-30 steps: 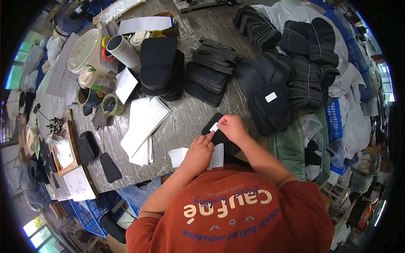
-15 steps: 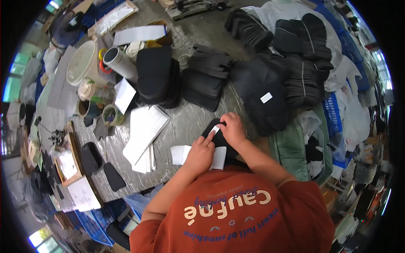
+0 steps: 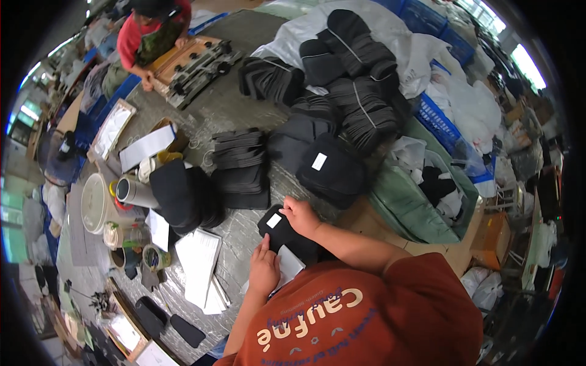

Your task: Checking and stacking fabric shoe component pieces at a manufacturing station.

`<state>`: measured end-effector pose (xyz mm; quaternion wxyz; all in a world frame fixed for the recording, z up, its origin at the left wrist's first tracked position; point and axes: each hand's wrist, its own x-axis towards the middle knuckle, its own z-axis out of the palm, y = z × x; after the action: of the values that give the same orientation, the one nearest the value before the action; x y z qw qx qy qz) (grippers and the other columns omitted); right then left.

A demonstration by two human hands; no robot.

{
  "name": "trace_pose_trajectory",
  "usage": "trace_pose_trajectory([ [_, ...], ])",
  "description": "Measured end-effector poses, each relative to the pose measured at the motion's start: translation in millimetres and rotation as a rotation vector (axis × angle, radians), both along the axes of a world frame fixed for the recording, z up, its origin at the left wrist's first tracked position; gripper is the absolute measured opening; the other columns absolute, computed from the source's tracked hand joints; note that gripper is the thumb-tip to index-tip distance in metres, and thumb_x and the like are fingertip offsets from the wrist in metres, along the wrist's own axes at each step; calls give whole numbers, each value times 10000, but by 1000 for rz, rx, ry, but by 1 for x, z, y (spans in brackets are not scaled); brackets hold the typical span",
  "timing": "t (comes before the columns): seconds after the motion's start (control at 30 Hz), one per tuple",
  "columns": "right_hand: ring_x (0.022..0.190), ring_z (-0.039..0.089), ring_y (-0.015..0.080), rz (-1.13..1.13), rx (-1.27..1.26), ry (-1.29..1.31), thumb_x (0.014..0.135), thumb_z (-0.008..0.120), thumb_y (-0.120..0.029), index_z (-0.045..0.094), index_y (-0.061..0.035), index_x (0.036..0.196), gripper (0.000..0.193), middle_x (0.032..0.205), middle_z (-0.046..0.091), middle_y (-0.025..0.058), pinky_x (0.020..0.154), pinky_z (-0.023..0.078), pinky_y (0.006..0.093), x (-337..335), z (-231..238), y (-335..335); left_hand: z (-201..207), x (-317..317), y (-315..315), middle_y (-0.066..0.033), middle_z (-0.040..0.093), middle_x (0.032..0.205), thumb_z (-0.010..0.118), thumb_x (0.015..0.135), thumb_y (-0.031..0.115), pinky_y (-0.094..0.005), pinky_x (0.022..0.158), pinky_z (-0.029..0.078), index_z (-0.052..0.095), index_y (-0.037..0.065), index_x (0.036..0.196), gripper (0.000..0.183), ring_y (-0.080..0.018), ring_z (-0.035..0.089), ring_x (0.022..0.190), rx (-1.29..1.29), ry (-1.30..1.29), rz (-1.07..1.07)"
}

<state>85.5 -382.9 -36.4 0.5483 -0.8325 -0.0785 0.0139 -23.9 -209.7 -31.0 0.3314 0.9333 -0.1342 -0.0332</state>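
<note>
A black rounded pad point(image 3: 287, 235) lies before me at the table's front edge, with a small white label point(image 3: 274, 221) flat near its far end. My right hand point(image 3: 300, 218) is closed on the pad's far right edge, fingertips beside the label. Close to the pad's left edge is my left hand point(image 3: 264, 269), one finger reaching to the pad and the others curled over a folded white paper point(image 3: 290, 263). That paper shows on both sides of the hand; where the fingers grip it is hidden. Ahead stands a stack of black pads point(image 3: 329, 177), the top one bearing a white label.
Stacks of black pads point(image 3: 241, 177) stand beyond my hands. White sheets point(image 3: 198, 262) lie to the left, near a white bucket point(image 3: 94, 204) and tape rolls. A green fabric bin point(image 3: 406, 204) stands right. A co-worker point(image 3: 152, 36) handles a wooden frame at the far left.
My view has swung right, and a co-worker has come into it. My fingers have moved off the label, which now lies exposed on the pad. My left hand has drawn back to the pad's edge.
</note>
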Motion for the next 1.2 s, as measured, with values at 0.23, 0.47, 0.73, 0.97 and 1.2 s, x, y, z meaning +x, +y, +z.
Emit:
trace_pose_trajectory([
  [0.23,542,482,325,-21,57,-331,841,621,-50,464,-37,815,160,626,486,163,528,412,343,29,79,-34,9,6,4,-218,452,1360,604,784,57,-431,960,398,565,-20,795,87,-381,498,1129,124,20,-31],
  [0.47,830,579,290,-120,-318,-482,721,720,-126,555,-52,925,273,874,588,110,720,470,398,64,133,-105,39,14,10,-183,654,1021,559,885,98,-353,745,485,578,-33,818,149,-258,621,843,-288,146,289],
  [0.73,887,626,348,193,-41,-101,847,527,-68,525,-31,1166,321,1019,620,215,782,497,392,-12,64,-146,78,48,-107,-119,657,952,591,897,135,-296,743,475,585,-4,1070,222,-180,621,856,-484,142,102],
  [0.97,942,625,353,-860,-503,-64,863,517,-73,540,1,1189,336,1022,641,212,816,478,401,-48,-30,-485,20,37,-91,-93,619,1073,670,746,238,-452,1037,315,647,90,1046,336,-272,540,1079,476,79,-125],
  [1.2,1081,544,352,-1158,-984,-181,831,635,-170,550,-21,1151,363,1149,572,196,941,415,442,-48,-32,-560,28,18,-70,-135,648,971,651,789,170,-435,955,392,671,52,943,195,-314,577,987,317,88,266],
])
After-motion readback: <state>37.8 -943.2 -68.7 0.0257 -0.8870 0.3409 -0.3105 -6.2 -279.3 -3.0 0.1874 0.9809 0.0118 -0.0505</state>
